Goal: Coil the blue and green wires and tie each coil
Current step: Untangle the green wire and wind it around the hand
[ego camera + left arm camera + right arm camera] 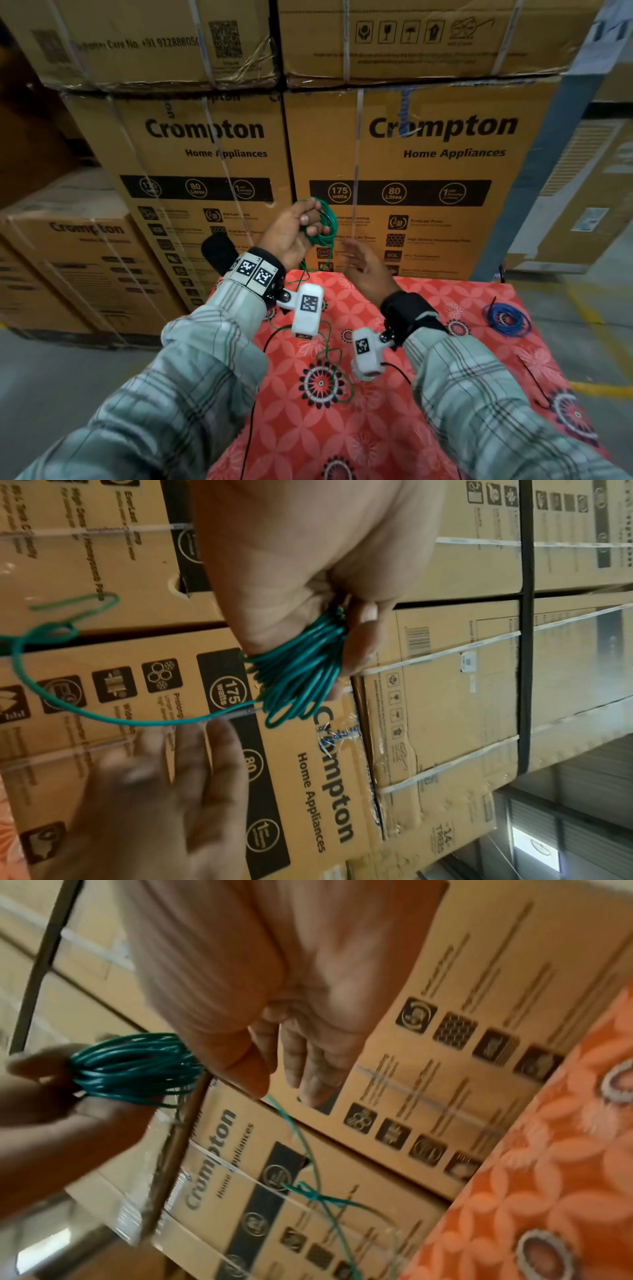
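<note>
My left hand is raised above the far edge of the table and grips a coil of green wire between thumb and fingers; the left wrist view shows the bunched loops pinched in its fingers. A loose green tail with a knot hangs from the coil down onto the cloth. My right hand is just right of the coil, blurred, fingers straight, the tail running past its fingertips. A blue wire coil lies at the table's far right.
A red floral cloth covers the table. Black zip ties lie on it near the right edge. Stacked Crompton cardboard boxes stand close behind the table. Grey floor lies to the left.
</note>
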Demonstrator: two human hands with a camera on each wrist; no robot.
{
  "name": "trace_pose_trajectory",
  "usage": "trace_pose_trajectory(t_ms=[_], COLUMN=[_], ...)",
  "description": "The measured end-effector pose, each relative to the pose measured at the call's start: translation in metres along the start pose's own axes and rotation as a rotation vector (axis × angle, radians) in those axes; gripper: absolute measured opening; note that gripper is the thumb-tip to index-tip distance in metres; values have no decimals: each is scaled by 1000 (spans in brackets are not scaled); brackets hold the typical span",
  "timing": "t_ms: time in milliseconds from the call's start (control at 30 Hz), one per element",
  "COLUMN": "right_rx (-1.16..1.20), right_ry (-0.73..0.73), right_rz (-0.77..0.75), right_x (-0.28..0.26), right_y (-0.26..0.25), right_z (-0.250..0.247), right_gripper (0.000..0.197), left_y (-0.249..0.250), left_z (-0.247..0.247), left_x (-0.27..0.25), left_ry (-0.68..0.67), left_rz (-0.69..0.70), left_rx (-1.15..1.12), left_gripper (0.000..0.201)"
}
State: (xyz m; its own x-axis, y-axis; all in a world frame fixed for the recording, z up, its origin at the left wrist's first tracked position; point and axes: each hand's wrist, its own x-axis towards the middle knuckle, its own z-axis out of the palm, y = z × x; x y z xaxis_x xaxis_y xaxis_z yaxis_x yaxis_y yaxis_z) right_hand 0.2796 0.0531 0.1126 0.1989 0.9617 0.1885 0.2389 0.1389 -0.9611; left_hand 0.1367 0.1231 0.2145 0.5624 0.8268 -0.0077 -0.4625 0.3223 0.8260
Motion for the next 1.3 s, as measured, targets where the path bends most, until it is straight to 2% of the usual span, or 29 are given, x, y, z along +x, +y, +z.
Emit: trace_pose_trajectory(t_ms=[67, 100, 200, 300, 433, 533, 600, 667, 767, 833, 867, 967, 1067, 1133, 1167, 1233, 1300], right_rx=[219, 253, 276, 317, 124, -23, -205, -385, -672, -739, -706, -580, -699, -778, -798, -823, -781], right_ry=[-69, -80, -132, -124, -137, -158, -166, -181, -231, -201, -159, -66, -67, -81, -73, 1, 158], right_rz=[-24, -26, 30, 125, 118, 91, 86, 129, 297, 339, 315, 140, -153, -266, -276, -199, -124], right_x=[5, 6, 2, -14, -27, -28, -28, -34, -53, -63, -64, -59, -42, -28, -22, -13, -4], right_y=[-11, -11, 8, 32, 55, 68, 80, 96, 121, 122, 118, 82, 48, 34, 28, 19, 12], right_z=[15, 21, 36, 40, 27, 17, 12, 6, -5, -10, -10, -4, 0, 2, 2, 2, -1], right_gripper=[49, 44, 14, 23, 19, 20, 20, 20, 19, 11, 8, 14, 9, 14, 14, 20, 44], left_y=[1, 3, 12, 18, 4, -2, 3, 18, 51, 63, 63, 41, 20, 13, 11, 8, 8], left_z=[7, 9, 10, 3, -15, -18, -15, -13, -13, -12, -10, -4, -5, -9, -11, -14, -15], left_x=[-2, -3, -1, 1, 1, 2, 2, 6, 13, 15, 15, 15, 21, 23, 23, 21, 14], left_ry=[-25, -37, -42, 1, 97, 104, 86, 72, 89, 99, 105, 133, 180, 198, 195, 176, 148], left_rz=[-11, -11, 12, 30, 36, 43, 73, 131, 215, 226, 217, 173, 158, 148, 135, 100, 52], left_rx=[-19, -32, -64, -108, -167, -184, -191, -210, -234, -194, -156, -74, 3, 39, 52, 88, 109], left_gripper=[25, 24, 21, 21, 24, 23, 21, 19, 17, 17, 17, 23, 26, 26, 26, 25, 27])
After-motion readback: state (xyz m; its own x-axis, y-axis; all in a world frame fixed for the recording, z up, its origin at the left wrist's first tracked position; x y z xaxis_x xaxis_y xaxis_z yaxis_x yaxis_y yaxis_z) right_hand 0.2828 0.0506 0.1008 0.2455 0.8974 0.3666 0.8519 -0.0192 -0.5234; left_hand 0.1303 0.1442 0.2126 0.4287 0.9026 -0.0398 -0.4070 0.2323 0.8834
